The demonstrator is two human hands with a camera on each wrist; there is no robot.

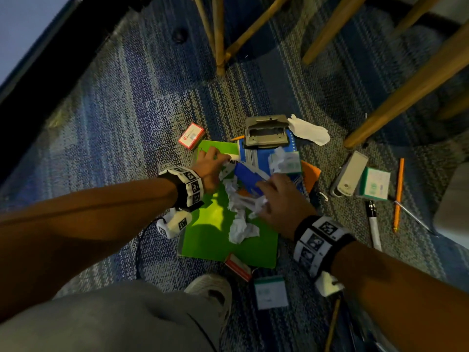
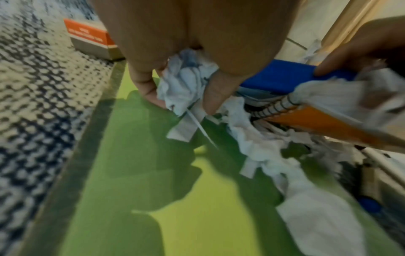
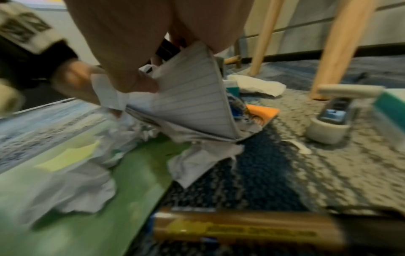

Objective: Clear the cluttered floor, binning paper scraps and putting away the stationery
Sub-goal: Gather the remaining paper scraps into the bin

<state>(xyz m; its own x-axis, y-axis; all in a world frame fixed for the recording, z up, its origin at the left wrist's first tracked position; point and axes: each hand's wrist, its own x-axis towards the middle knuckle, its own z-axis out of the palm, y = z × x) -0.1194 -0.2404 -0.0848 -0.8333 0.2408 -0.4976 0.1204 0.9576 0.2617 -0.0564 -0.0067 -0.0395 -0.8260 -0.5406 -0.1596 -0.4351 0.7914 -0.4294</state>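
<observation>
My left hand (image 1: 212, 161) grips a crumpled wad of paper scraps (image 2: 184, 86) above the green folder (image 1: 215, 240). My right hand (image 1: 272, 196) holds a blue notebook (image 1: 250, 180) by its edge and tilts it up; the right wrist view shows its lined pages (image 3: 192, 100) bent under my thumb. More crumpled paper scraps (image 1: 241, 228) lie across the green folder and under the notebook. An orange spiral notebook (image 2: 317, 124) sits beneath the blue one. Both hands are close together over the pile.
Around the pile lie a grey hole punch (image 1: 266, 132), white paper (image 1: 309, 130), a red box (image 1: 191, 135), a stapler (image 1: 351, 174), green-and-white boxes (image 1: 375, 184), a pencil (image 1: 398, 194) and a marker (image 1: 373, 222). Wooden chair legs (image 1: 406, 85) stand behind. My shoe (image 1: 210, 288) is near the folder.
</observation>
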